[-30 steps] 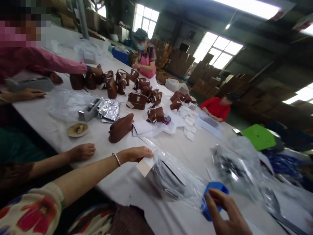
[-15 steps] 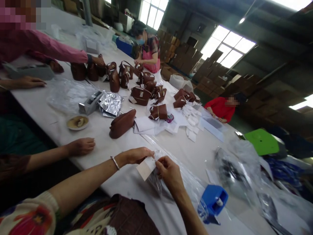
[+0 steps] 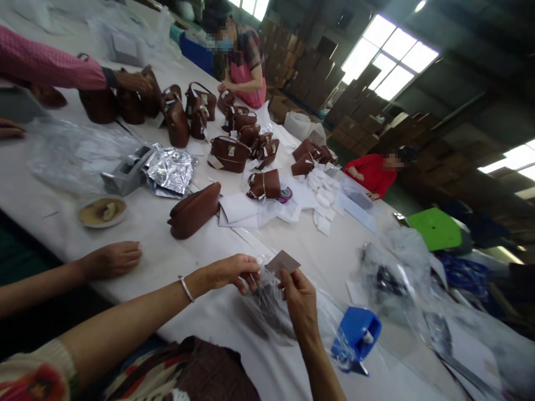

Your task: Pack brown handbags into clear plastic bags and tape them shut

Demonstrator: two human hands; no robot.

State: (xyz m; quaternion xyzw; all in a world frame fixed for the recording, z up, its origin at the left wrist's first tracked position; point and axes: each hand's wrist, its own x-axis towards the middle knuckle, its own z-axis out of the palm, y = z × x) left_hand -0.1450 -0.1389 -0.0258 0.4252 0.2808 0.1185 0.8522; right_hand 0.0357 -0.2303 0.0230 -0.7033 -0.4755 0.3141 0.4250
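My left hand (image 3: 232,272), with a bracelet at the wrist, pinches the upper edge of a clear plastic bag (image 3: 271,306). Something greyish shows through the bag, but I cannot make out what it is. Between thumb and fingers, my right hand (image 3: 300,295) grips a small grey-brown card (image 3: 283,263), raised above the bag's top. A dark brown quilted item (image 3: 217,367) lies close to my body. Beyond my hands, a brown pouch-like bag (image 3: 195,211) rests on the white table (image 3: 163,256).
A blue tape dispenser (image 3: 357,334) stands to the right, near loose plastic wrapping (image 3: 397,284). Several brown handbags (image 3: 229,153) stand farther back. On the left are a co-worker's hand (image 3: 111,259), a shallow dish (image 3: 101,211), silver foil packets (image 3: 170,170) and a grey dispenser (image 3: 125,170).
My right hand has lifted the card up and right, and its darker side now shows. My left fingers stay at the bag's edge. The whole view has shifted slightly.
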